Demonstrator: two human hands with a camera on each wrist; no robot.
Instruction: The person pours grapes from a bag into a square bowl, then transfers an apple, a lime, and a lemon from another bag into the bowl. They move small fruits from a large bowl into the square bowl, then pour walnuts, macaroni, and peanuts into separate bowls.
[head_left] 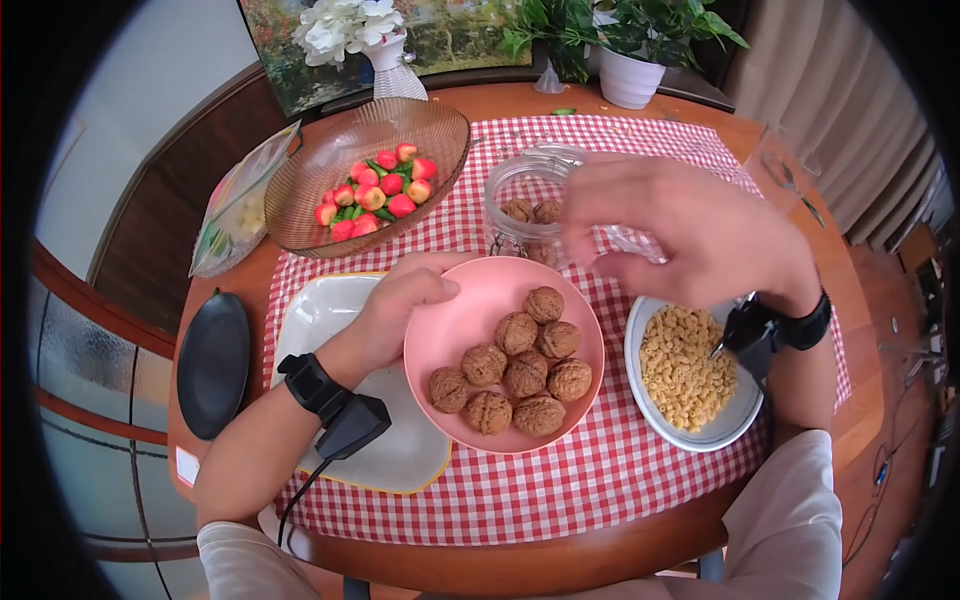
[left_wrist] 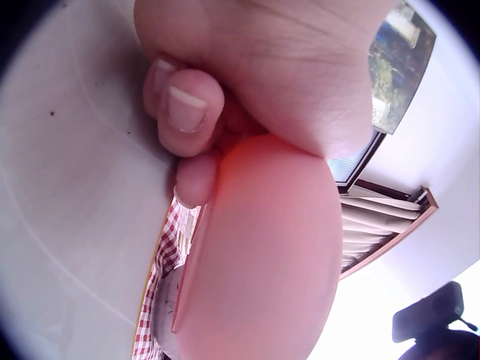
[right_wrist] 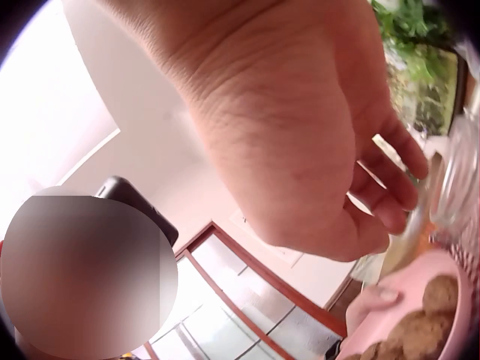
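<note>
My left hand [head_left: 405, 305] grips the left rim of a pink plate [head_left: 445, 340], thumb on top and fingers beneath. Several walnuts [head_left: 525, 373] lie on the plate. In the left wrist view the curled fingers [left_wrist: 187, 112] hold the rim, with the plate's pale underside [left_wrist: 262, 247] facing the camera. Slightly blurred, my right hand [head_left: 690, 230] hovers beside and over the glass clip-top jar [head_left: 505, 233], fingers loosely bent. Nothing shows between its fingers [right_wrist: 382, 195] in the right wrist view. More walnuts [head_left: 517, 210] sit inside the jar.
Under the plate lies a white tray [head_left: 310, 310]. A bowl of small yellow pasta [head_left: 690, 365] stands at the right. Behind are a brown glass bowl [head_left: 300, 200] with red fruit and green peppers, and a plastic bag [head_left: 235, 215]. A black oval dish [head_left: 213, 365] lies far left.
</note>
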